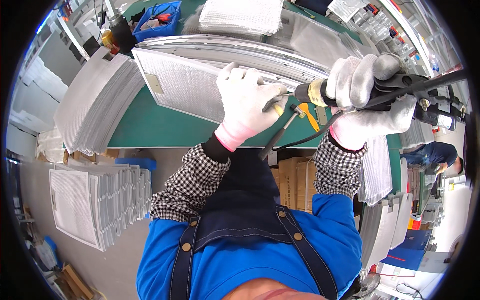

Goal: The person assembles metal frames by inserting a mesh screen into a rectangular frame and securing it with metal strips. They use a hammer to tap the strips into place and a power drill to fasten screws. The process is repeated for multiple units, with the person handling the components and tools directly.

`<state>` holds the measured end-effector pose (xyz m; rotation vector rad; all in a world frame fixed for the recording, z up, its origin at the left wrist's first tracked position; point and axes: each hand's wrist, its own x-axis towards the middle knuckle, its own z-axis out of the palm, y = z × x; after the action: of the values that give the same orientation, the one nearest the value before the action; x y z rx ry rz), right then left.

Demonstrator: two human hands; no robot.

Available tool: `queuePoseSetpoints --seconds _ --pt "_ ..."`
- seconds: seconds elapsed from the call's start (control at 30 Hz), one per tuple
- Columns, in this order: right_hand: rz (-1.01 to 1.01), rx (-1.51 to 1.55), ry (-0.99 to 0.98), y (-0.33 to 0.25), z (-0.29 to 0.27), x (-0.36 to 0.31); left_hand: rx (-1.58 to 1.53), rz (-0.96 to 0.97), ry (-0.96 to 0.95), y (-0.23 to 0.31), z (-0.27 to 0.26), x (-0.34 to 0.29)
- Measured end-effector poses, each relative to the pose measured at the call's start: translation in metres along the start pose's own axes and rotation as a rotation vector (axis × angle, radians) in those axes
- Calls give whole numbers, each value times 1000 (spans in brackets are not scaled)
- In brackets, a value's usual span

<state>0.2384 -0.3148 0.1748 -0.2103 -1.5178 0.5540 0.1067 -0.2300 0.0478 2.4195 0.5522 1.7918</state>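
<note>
A silver metal mesh filter panel stands tilted on the green bench, a small plate set in its left end. My left hand, in a white glove with a pink cuff, is closed around the panel's right end, which it hides. Its thumb and forefinger meet beside the bit of a black power screwdriver. In my right hand, also gloved, the screwdriver lies level, pointing left, a dark cable trailing from it. Whether a screw sits at the bit is hidden. A hammer and an orange-handled tool lie below the screwdriver.
Stacked mesh panels stand at the bench's left end. Long metal strips lie behind the held panel. A blue bin sits at the far left. More panels stand on the floor, and cardboard boxes are under the bench.
</note>
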Motion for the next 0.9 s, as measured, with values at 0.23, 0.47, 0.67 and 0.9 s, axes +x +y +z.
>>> queuePoseSetpoints --seconds 0.23,0.47,0.67,0.9 --pt "140 102 -131 2 5 24 17 3 -9 1 0 1" --pt "220 157 -227 18 0 38 22 4 5 -1 1 1" --pt "368 442 -141 31 -9 47 -18 5 -9 9 -9 -4" --pt "371 682 -221 60 -4 39 -2 -22 29 5 -7 -6"
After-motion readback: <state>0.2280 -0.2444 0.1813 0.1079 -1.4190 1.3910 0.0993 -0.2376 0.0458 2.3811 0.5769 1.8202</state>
